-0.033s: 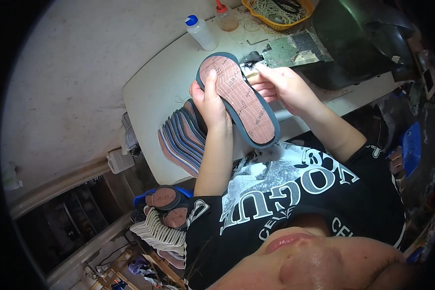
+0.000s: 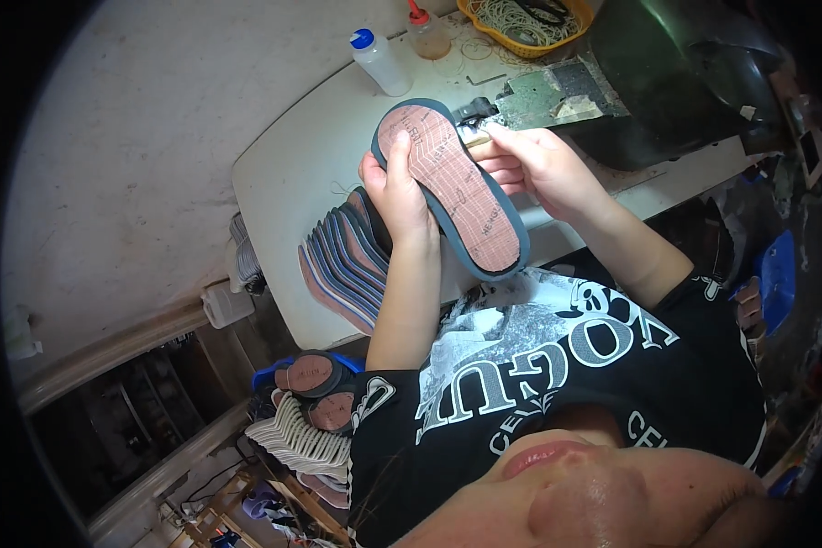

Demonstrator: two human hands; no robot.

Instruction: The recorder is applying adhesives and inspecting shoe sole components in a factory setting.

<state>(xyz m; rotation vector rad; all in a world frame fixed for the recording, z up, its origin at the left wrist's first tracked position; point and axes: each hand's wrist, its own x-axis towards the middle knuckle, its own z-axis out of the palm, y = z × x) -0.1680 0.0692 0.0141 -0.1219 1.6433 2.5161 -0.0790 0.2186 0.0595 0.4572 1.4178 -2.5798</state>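
Behind insole [image 2: 457, 192], perhaps a brush [image 2: 478, 139]

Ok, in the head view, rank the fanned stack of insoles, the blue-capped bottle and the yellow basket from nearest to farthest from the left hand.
Left hand is the reference.
1. Fanned stack of insoles, just below it.
2. Blue-capped bottle, beyond it on the table.
3. Yellow basket, far right corner.

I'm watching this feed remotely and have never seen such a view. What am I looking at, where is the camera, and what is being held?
There is no machine here: a person works with bare hands. The camera sits on their head and looks down, so edges bend. The left hand holds up a shoe insole, brown with a dark blue rim; the right hand grips its far edge. On the white table lie a fanned stack of insoles, two plastic bottles and a yellow basket. More insoles sit below the table.
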